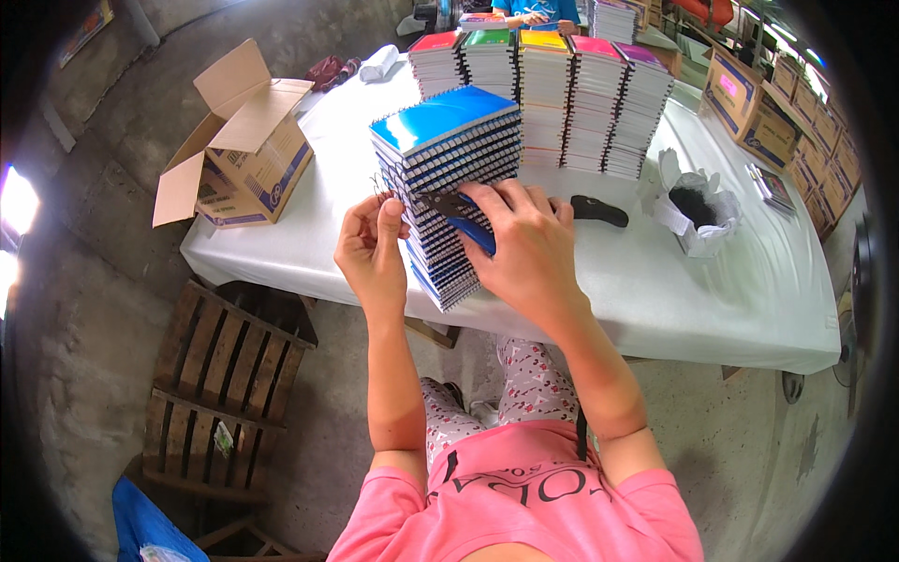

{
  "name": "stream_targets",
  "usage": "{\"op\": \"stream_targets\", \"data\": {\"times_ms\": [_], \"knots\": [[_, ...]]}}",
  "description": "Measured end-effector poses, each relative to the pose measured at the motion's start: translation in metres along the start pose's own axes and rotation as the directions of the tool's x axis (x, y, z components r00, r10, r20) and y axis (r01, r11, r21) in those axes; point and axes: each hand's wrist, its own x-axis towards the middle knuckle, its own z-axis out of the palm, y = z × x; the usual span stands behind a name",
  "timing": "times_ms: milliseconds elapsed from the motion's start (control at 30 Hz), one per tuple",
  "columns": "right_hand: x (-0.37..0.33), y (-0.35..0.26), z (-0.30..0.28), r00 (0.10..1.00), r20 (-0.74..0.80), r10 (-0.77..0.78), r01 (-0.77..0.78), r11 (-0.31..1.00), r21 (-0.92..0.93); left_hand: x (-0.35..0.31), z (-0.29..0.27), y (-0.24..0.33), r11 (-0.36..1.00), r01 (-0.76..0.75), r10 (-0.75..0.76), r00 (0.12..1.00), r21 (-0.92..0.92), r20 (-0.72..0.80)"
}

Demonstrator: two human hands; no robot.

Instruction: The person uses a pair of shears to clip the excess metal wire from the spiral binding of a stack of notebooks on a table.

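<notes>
A tall stack of spiral notebooks with blue covers (445, 117) stands at the table's near edge, its wire-bound sides facing me. My right hand (529, 234) is closed around pliers with blue and black handles (476, 234). The pliers' jaws point left, against the bound side of the stack. My left hand (373, 244) is at the stack's left corner, thumb and fingers pinched together on thin dark wires (378, 182). The exact spot where the jaws meet the binding is too small to make out.
Notebook stacks with red, green, yellow (545, 40), pink and purple covers stand behind. An open cardboard box (251, 173) is at the left. Right of my hand lie a black elongated thing (601, 211) and a paper-lined container of dark bits (693, 204). A person in blue (552, 11) sits beyond.
</notes>
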Motion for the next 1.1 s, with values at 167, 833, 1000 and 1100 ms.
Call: {"op": "stream_targets", "data": {"times_ms": [167, 833, 1000, 1100], "knots": [[0.002, -0.007, 0.001, 0.999, 0.032, 0.005, -0.004, 0.999, -0.049, 0.000, 0.001, -0.002, 1.000, -0.001, 0.001, 1.000, -0.018, -0.016], [0.006, -0.003, -0.003, 0.995, 0.098, -0.028, 0.022, 0.998, 0.057, -0.010, 0.001, 0.005, 0.993, -0.002, 0.015, 0.994, 0.116, -0.107], [0.007, 0.000, -0.002, 0.994, 0.113, 0.010, -0.022, 0.994, 0.107, -0.011, -0.016, 0.018, 0.984, 0.038, -0.071, 0.980, -0.174, -0.187], [0.005, 0.002, -0.002, 0.997, 0.083, 0.002, -0.011, 0.994, 0.104, -0.008, -0.039, 0.004, 0.632, 0.240, -0.280, 0.957, -0.737, 0.071]]}}
